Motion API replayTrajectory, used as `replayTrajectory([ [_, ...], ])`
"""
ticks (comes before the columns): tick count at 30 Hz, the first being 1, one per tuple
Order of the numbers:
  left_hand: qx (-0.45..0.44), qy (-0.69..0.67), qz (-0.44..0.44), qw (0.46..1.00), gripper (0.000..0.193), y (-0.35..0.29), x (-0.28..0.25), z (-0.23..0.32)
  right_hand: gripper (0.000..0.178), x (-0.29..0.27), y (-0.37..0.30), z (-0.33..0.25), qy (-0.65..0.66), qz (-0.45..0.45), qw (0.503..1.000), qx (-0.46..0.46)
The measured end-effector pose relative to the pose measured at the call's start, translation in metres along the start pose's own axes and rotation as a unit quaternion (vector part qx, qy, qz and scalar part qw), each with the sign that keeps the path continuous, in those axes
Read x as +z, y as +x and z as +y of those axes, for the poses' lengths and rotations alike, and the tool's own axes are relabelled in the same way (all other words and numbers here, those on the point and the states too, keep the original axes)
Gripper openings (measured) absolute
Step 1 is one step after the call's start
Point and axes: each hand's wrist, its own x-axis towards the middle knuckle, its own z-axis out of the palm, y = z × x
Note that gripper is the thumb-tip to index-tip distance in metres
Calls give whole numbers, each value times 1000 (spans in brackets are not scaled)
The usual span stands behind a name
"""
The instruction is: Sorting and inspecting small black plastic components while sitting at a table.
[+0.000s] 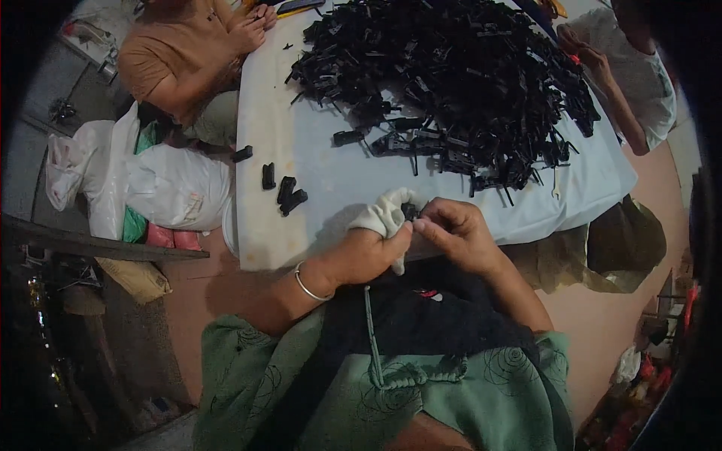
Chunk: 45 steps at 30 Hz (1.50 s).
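Close to the table's near edge, my left hand [372, 244] is wrapped in part by a whitish cloth [383, 213] and closed around a small black part [409, 211]. My right hand [460, 231] meets it there, thumb and fingers pinched at the same piece. The fingers cover most of that part, so its exact kind does not show. To the left of my hands, several loose black plastic pieces [288, 197] lie on the pale tabletop. Beyond them rises a big heap of black plastic parts [459, 83], many with thin rods sticking out.
A person in a brown shirt [162, 64] sits at the far left, another in a light shirt [647, 83] at the far right. White plastic bags [177, 184] stand left of the white-covered table [263, 240]. A small wrench [556, 183] lies near the right edge; brown sacking [628, 240] hangs below.
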Motion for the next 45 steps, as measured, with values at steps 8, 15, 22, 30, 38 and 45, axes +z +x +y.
replayTrajectory([
  [8, 8, 62, 16, 998, 31, 3, 3, -1, 28, 9, 5, 1, -140, -11, 986, -85],
  [15, 199, 492, 62, 845, 25, -6, -13, 2, 21, 11, 7, 5, -140, 32, 986, -87],
  [22, 92, 761, 209, 607, 20, 5, -67, 18, 24, -42, 32, 20, -513, 221, 828, -44],
  [30, 272, 339, 139, 890, 36, 23, -4, -1, 27, -18, 22, 11, -362, 258, 876, -187],
  [38, 72, 60, 99, 991, 23, 28, 5, -17, 18, -6, 4, 5, -259, 92, 951, -143],
  [45, 156, 4, 156, 975, 25, 30, 10, -18, 13, 7, 10, 3, -246, 181, 924, -231],
])
